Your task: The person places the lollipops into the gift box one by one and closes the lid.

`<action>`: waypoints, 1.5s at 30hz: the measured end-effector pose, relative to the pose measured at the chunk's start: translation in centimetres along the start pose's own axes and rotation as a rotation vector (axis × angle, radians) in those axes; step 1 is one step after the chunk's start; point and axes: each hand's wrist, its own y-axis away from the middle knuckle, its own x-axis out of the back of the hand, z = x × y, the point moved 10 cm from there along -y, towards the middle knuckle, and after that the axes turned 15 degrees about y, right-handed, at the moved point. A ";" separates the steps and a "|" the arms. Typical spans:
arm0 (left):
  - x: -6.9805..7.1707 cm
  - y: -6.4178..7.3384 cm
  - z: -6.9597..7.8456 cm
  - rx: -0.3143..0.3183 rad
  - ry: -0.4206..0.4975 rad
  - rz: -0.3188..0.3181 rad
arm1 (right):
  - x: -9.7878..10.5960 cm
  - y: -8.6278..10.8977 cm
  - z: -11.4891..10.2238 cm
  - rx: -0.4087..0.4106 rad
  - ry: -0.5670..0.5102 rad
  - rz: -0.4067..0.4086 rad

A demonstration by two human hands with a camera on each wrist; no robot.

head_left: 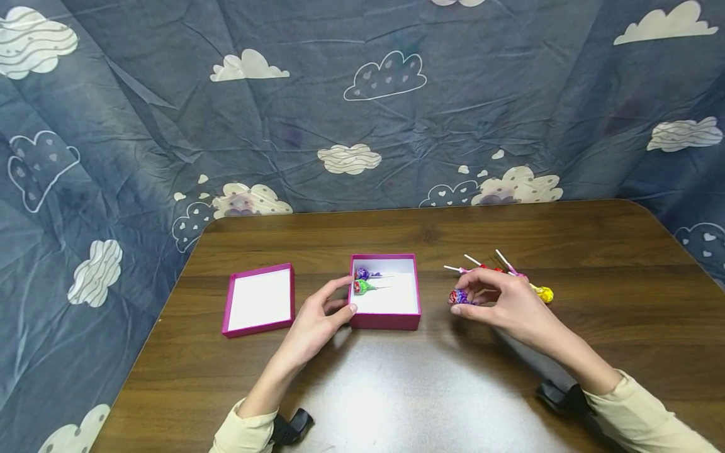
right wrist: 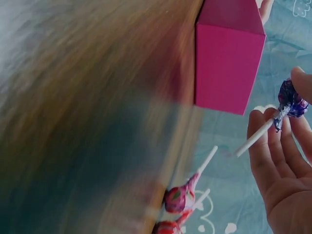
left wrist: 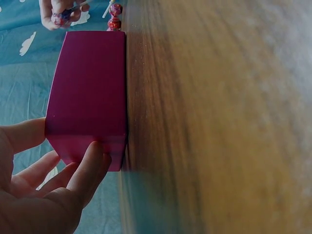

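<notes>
In the head view, my right hand [head_left: 504,303] pinches a purple-wrapped lollipop [head_left: 457,296] by its candy end, just above the table. Its white stick points away from the thumb in the right wrist view, where the lollipop [right wrist: 291,100] shows between thumb and fingers. My left hand [head_left: 319,321] touches the left side and near corner of an open magenta box [head_left: 386,321] with its fingers fairly straight. Inside the box, along the left, lie a purple lollipop [head_left: 363,274] and a green one [head_left: 361,287].
Left of the box lies its magenta lid [head_left: 260,299], white inside facing up. Behind my right hand are several lollipops, among them a yellow one [head_left: 545,294] and a pink one [right wrist: 179,199], partly hidden. A blue cloud-print cloth [head_left: 317,126] hangs behind the wooden table [head_left: 623,264].
</notes>
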 end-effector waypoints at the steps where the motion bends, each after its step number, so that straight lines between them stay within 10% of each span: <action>1: 0.1 -0.1 -0.3 0.000 0.001 0.000 | -0.1 -0.1 0.0 -0.004 -0.022 -0.001; 12: -0.8 1.2 2.9 -0.014 -0.008 -0.003 | -1.1 -1.2 -1.2 -0.028 -0.234 0.031; 45: 0.2 -0.2 -0.8 0.013 -0.032 -0.009 | -5.8 -5.7 -6.2 0.036 -0.397 -0.061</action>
